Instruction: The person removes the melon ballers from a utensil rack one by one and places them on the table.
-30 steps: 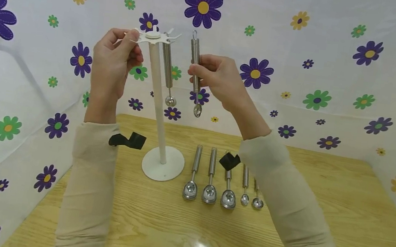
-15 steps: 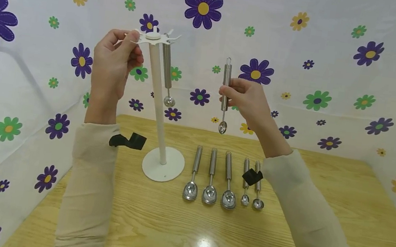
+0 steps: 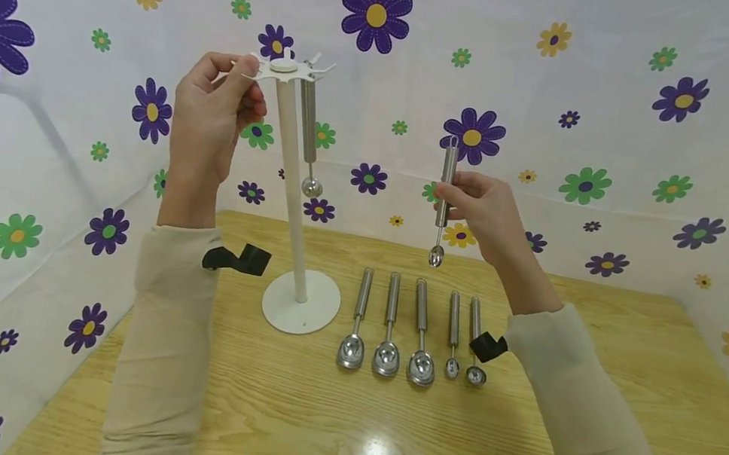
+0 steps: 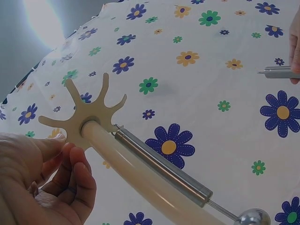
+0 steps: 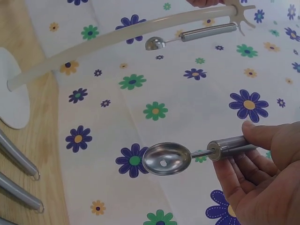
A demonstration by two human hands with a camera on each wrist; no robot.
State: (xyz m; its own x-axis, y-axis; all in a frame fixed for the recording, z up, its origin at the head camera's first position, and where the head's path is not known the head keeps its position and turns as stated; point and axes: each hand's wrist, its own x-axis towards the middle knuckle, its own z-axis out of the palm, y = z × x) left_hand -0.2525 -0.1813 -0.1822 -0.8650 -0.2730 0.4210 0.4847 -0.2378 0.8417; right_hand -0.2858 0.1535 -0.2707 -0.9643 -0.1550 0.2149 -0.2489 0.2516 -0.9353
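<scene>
My left hand [image 3: 208, 110] pinches one hook of the top ring on a white utensil stand [image 3: 293, 196]; the left wrist view shows thumb and fingers at its hooked ring [image 4: 103, 111]. From another hook hangs a steel melon baller [image 3: 309, 126] with a round bowl. My right hand [image 3: 489, 212] holds a second melon baller [image 3: 449, 169] by its handle, upright with the bowl down, in the air to the right of the stand. In the right wrist view, the oval bowl [image 5: 178, 158] of this melon baller has a small hole.
Below, on the wooden table [image 3: 287, 415], lie three large steel scoops [image 3: 389, 325] in a row. Two smaller utensils, a small-bowled one [image 3: 454, 326] and a round-bowled one [image 3: 474, 375], lie to their right. A flower-patterned cloth [image 3: 618, 160] stands behind.
My right hand has carried its melon baller rightward and down, away from the stand. The left hand keeps its place at the hook. The hanging melon baller has shifted very slightly.
</scene>
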